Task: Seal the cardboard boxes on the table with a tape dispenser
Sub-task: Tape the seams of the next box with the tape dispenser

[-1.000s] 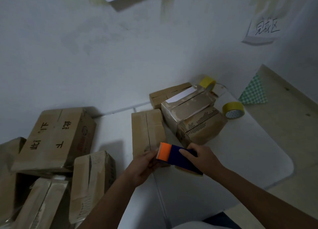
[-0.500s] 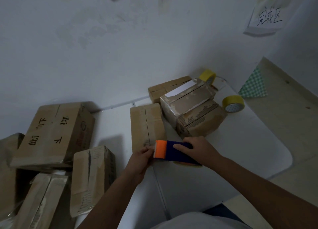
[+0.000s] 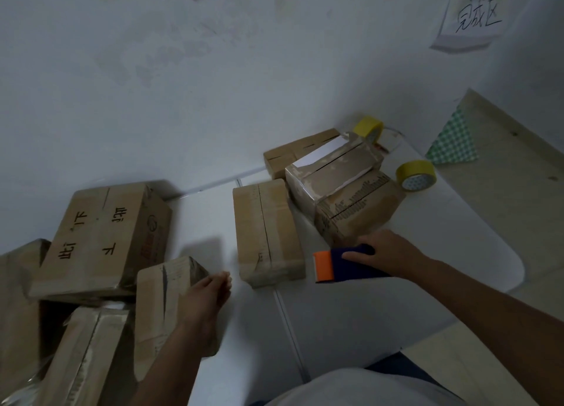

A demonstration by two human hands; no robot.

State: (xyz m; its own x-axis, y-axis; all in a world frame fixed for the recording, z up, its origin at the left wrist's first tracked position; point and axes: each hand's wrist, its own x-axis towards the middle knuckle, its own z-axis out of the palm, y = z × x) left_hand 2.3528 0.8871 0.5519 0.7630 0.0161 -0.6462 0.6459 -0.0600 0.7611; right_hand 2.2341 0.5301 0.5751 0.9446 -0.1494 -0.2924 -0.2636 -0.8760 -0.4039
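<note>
Gripped in the right hand (image 3: 393, 254), the tape dispenser (image 3: 341, 265) looked light and rigid, best held by its body, while the left hand (image 3: 210, 295), fingers straight together, reached toward a stiff cardboard box (image 3: 166, 298) beneath it.

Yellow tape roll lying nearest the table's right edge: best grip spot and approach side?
Probably pinch the tape roll across its wall, one finger in the open core, coming from above right. It lies tilted with its hole facing the camera, and boxes crowd its left.
</note>
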